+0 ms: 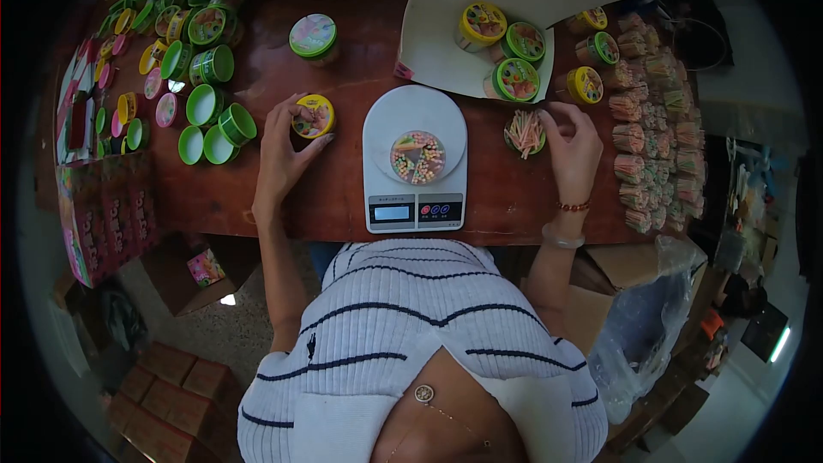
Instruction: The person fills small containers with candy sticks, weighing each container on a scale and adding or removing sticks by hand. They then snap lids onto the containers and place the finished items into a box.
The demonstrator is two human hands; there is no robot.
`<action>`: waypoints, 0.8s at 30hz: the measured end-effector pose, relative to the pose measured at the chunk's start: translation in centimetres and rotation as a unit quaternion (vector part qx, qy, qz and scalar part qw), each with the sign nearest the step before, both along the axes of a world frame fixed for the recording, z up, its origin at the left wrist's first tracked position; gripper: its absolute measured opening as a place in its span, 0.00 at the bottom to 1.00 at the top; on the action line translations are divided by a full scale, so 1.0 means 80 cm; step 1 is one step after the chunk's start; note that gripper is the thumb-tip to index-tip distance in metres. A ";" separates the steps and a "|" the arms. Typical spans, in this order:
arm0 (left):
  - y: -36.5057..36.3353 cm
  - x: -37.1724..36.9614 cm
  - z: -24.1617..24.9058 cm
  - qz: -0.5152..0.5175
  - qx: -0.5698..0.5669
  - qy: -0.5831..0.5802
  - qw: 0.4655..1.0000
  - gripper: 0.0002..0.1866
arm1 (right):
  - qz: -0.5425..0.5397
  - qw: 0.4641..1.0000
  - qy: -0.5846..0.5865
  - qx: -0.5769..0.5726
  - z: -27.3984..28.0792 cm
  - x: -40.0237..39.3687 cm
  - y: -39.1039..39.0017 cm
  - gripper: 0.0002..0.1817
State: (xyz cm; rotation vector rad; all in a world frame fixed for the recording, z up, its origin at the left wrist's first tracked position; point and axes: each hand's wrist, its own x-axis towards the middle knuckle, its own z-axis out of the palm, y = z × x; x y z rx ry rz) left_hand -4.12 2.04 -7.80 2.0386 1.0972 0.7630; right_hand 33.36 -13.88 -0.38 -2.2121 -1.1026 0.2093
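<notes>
My left hand [285, 147] has its thumb and fingers around a yellow-lidded tub [314, 116] on the table, left of the scale. A white kitchen scale [375, 133] stands in the middle, and on its plate sits a round clear container [418, 158] of small coloured sticks. To the right of the scale my right hand [570, 135] is at a small green-rimmed container of loose sticks [524, 134], with its thumb and forefinger touching the right edge of the sticks. Whether it pinches any sticks is too small to tell.
Green, yellow and pink tubs and lids [203, 105] crowd the left. A green-lidded tub [313, 36] stands behind. Filled tubs [517, 80] stand on a cardboard sheet [429, 39] at the back right. Bundled sticks [630, 168] are stacked far right. Pink boxes [107, 214] lie far left.
</notes>
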 end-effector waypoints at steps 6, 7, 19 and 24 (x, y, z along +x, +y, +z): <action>0.002 -0.005 -0.007 0.011 0.008 0.025 1.000 0.26 | -0.004 0.993 0.097 -0.070 -0.065 0.062 -0.023 0.13; 0.002 -0.005 -0.008 0.006 0.017 0.025 1.000 0.26 | 0.000 0.992 0.101 -0.071 -0.068 0.061 -0.022 0.13; 0.002 -0.002 -0.003 -0.003 0.024 0.019 1.000 0.24 | -0.007 0.976 0.131 0.172 0.013 -0.021 -0.031 0.07; -0.017 0.010 0.014 0.025 -0.045 -0.159 0.986 0.27 | -0.074 0.991 0.095 0.063 -0.014 0.013 -0.027 0.09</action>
